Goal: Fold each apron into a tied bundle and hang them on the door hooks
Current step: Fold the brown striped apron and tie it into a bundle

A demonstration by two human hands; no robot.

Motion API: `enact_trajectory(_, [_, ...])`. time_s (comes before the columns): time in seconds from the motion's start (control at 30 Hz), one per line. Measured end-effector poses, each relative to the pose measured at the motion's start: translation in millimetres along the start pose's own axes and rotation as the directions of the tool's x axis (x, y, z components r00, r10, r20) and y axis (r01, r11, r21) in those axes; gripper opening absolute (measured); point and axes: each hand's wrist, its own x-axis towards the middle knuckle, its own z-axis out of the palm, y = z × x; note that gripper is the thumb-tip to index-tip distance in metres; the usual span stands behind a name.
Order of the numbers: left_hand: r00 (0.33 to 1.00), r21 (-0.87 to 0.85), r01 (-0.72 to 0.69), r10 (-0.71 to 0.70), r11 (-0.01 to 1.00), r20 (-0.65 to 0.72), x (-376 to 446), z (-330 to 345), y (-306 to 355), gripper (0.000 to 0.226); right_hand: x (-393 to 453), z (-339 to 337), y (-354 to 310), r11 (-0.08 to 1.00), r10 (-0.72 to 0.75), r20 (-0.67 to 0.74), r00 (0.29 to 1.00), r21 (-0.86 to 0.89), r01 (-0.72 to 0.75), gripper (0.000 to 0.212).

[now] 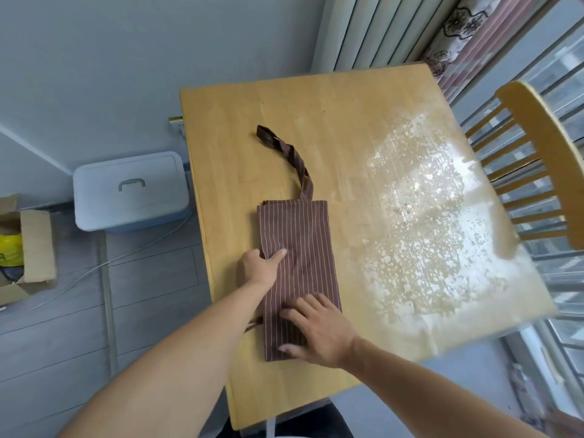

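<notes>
A brown apron with thin white stripes (300, 235) lies folded into a long narrow rectangle on the wooden table (363, 128). Its neck strap (286, 153) trails away from the far end towards the back of the table. My left hand (259, 266) grips the apron's left edge near its middle, thumb on top of the cloth and fingers tucked under. My right hand (319, 330) lies flat with spread fingers on the near end of the apron, pressing it down. A bit of tie strap (252, 325) pokes out at the near left edge.
The table's right half has a worn, flaking patch (420, 229). A wooden chair (537, 172) stands at the right side by the window. On the floor at left are a pale blue lidded bin (129, 191) and an open cardboard box (25, 248). A radiator (369, 30) stands behind.
</notes>
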Motion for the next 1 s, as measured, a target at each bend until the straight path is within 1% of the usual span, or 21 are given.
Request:
enact_trajectory(0.03, [0.998, -0.023, -0.069, 0.069, 0.997, -0.009, -2.1, -8.5, -5.3, 0.037, -8.3, 5.3, -4.9, 0.999, -0.024, 0.071, 0.997, -0.047, 0.028, 0.068])
enact_trajectory(0.1, [0.990, -0.015, -0.137, 0.137, 0.990, -0.017, -4.8, -26.4, -25.7, 0.029, -17.2, 15.9, -13.1, 0.993, 0.008, 0.154, 0.988, -0.118, 0.011, 0.080])
enact_trajectory(0.17, [0.984, 0.123, -0.172, 0.165, 0.977, 0.069, -12.8, -43.9, -51.0, 0.023, -19.1, 19.8, -22.1, 0.990, 0.070, 0.184, 0.981, -0.134, -0.045, 0.084])
enact_trajectory(0.23, [0.943, 0.308, -0.331, 0.296, 0.892, 0.154, -28.9, -58.8, -71.4, 0.021, -19.2, 19.3, -30.0, 0.983, 0.109, 0.215, 0.971, -0.170, -0.073, 0.087])
enact_trajectory(0.27, [0.893, 0.362, -0.449, 0.417, 0.817, 0.168, -34.7, -61.6, -80.4, 0.027, -19.1, 18.7, -31.5, 0.978, 0.121, 0.225, 0.967, -0.196, -0.077, 0.089])
enact_trajectory(0.3, [0.822, 0.395, -0.565, 0.534, 0.724, 0.198, -41.5, -61.7, -86.5, 0.038, -19.4, 17.1, -32.5, 0.977, 0.126, 0.218, 0.968, -0.197, -0.082, 0.088])
enact_trajectory(0.33, [0.752, 0.400, -0.656, 0.604, 0.641, 0.265, -50.6, -62.6, -88.8, 0.047, -20.2, 15.3, -33.2, 0.981, 0.124, 0.208, 0.970, -0.172, -0.088, 0.086])
enact_trajectory(0.37, [0.695, 0.390, -0.719, 0.621, 0.576, 0.363, -57.5, -62.1, -89.0, 0.055, -20.0, 10.7, -32.9, 0.989, 0.119, 0.193, 0.974, -0.114, -0.098, 0.082])
enact_trajectory(0.43, [0.593, 0.399, -0.804, 0.533, 0.442, 0.604, -67.0, -60.0, -90.1, 0.071, -19.7, -1.3, -30.3, 0.979, 0.182, 0.160, 0.970, 0.065, -0.195, 0.069])
enact_trajectory(0.47, [0.558, 0.412, -0.827, 0.462, 0.384, 0.690, -70.5, -60.3, -90.1, 0.082, -20.2, -7.8, -27.2, 0.956, 0.248, 0.108, 0.963, 0.134, -0.261, 0.059])
enact_trajectory(0.5, [0.543, 0.424, -0.837, 0.418, 0.346, 0.729, -73.3, -61.2, -90.2, 0.095, -22.1, -17.7, -25.1, 0.939, 0.308, 0.029, 0.951, 0.151, -0.309, 0.046])
enact_trajectory(0.53, [0.551, 0.434, -0.830, 0.398, 0.349, 0.734, -74.3, -62.0, -90.6, 0.099, -23.6, -26.2, -23.6, 0.927, 0.354, -0.039, 0.934, 0.144, -0.346, 0.033])
enact_trajectory(0.57, [0.587, 0.448, -0.803, 0.391, 0.393, 0.709, -75.5, -61.9, -91.0, 0.092, -25.5, -34.3, -23.5, 0.911, 0.392, -0.069, 0.917, 0.166, -0.377, 0.023])
enact_trajectory(0.6, [0.639, 0.443, -0.755, 0.390, 0.483, 0.663, -78.4, -63.0, -87.6, 0.076, -27.5, -42.4, -23.2, 0.890, 0.420, -0.062, 0.905, 0.224, -0.398, 0.019])
enact_trajectory(0.67, [0.764, 0.390, -0.590, 0.334, 0.706, 0.551, -81.3, -62.2, -80.7, 0.050, -30.7, -54.3, -21.2, 0.819, 0.454, 0.028, 0.891, 0.380, -0.430, 0.026])
enact_trajectory(0.73, [0.838, 0.327, -0.433, 0.241, 0.840, 0.490, -75.5, -59.4, -75.7, 0.047, -32.4, -67.0, -14.5, 0.692, 0.467, 0.126, 0.875, 0.564, -0.451, 0.035])
enact_trajectory(0.8, [0.840, 0.277, -0.337, 0.155, 0.900, 0.520, -62.0, -60.3, -75.1, 0.048, -33.9, -71.8, -0.8, 0.485, 0.480, 0.198, 0.854, 0.752, -0.447, 0.034])
enact_trajectory(0.83, [0.832, 0.239, -0.316, 0.148, 0.918, 0.535, -54.5, -63.5, -74.3, 0.047, -32.2, -69.3, 8.2, 0.408, 0.489, 0.215, 0.846, 0.800, -0.439, 0.032])
enact_trajectory(0.9, [0.850, 0.182, -0.270, 0.145, 0.945, 0.506, -43.1, -66.6, -73.2, 0.050, -29.4, -62.9, 16.0, 0.366, 0.525, 0.228, 0.820, 0.810, -0.459, 0.027])
enact_trajectory(0.97, [0.882, 0.193, -0.262, 0.153, 0.946, 0.445, -34.5, -63.7, -68.0, 0.051, -21.7, -55.3, 18.3, 0.380, 0.530, 0.226, 0.817, 0.798, -0.468, 0.023])
enact_trajectory(1.0, [0.893, 0.210, -0.268, 0.160, 0.940, 0.420, -29.9, -60.5, -63.1, 0.051, -15.8, -51.5, 21.4, 0.391, 0.517, 0.228, 0.825, 0.795, -0.464, 0.028])
